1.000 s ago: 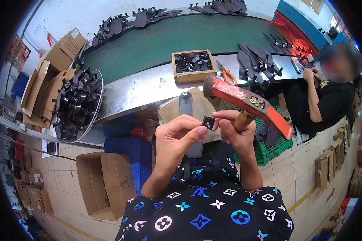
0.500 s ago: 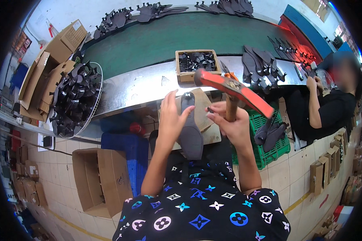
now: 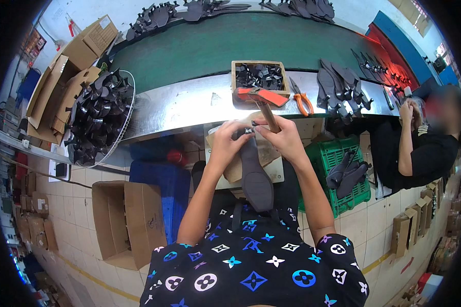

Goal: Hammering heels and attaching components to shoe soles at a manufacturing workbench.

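A dark grey shoe sole [image 3: 257, 179] lies lengthwise in front of me, its heel end pointing away. My left hand [image 3: 227, 141] is closed round that heel end, with thumb and fingers close to a small shiny piece there. My right hand [image 3: 286, 137] grips the wooden handle of a hammer [image 3: 268, 115], whose red head is raised above the sole. Its thumb and forefinger also pinch a small dark piece [image 3: 254, 123] beside the heel end. Under the sole is a pale board [image 3: 276, 171] with a brown pad on it.
A wooden box [image 3: 234, 84] of small black pieces and orange-handled pliers [image 3: 304, 104] sit on the metal bench edge. Black heels [image 3: 100, 120] fill a wire-rimmed basket at left. A green crate [image 3: 338, 202] stands right; a co-worker [image 3: 420, 148] sits beyond it. Green belt [image 3: 200, 43] runs behind.
My right hand has moved left with the hammer, bringing its small piece to the sole's heel end. My left hand has shifted right and closed on that end. The pliers now show fully.
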### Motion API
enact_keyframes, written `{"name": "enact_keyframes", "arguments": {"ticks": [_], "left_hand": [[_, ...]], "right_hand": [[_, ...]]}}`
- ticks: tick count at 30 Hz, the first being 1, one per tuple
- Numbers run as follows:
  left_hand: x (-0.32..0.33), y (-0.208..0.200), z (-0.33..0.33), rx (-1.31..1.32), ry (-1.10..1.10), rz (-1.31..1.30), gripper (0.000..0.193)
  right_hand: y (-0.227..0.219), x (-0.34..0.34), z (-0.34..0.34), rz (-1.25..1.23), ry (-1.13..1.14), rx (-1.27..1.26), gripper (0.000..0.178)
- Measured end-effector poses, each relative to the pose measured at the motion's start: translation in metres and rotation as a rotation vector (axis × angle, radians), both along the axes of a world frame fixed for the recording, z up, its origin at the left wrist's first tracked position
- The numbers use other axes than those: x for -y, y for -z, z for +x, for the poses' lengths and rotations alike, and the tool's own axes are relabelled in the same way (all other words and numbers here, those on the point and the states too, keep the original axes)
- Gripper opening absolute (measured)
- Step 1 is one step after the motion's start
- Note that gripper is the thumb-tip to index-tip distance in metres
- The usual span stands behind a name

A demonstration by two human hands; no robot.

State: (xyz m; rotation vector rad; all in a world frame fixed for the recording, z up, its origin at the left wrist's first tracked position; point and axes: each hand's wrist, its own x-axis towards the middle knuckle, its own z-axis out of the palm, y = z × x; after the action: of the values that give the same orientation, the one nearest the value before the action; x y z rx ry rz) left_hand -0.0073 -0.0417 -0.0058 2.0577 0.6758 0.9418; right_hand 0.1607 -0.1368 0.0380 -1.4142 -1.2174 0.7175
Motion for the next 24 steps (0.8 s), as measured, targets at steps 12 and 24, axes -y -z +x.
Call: {"name": "enact_keyframes", "arguments": {"ticks": [12, 24], "left_hand": [[-0.001, 0.009, -0.002, 0.002, -0.022, 0.013, 0.029], [0.000, -0.008, -0.009, 0.020, -0.027, -0.072, 0.032]], "right_hand": [[0.009, -0.011, -0.001, -0.044, -0.038, 0.216, 0.027], [-0.007, 0.000, -0.015, 0.106, -0.026, 0.460, 0.014]]}}
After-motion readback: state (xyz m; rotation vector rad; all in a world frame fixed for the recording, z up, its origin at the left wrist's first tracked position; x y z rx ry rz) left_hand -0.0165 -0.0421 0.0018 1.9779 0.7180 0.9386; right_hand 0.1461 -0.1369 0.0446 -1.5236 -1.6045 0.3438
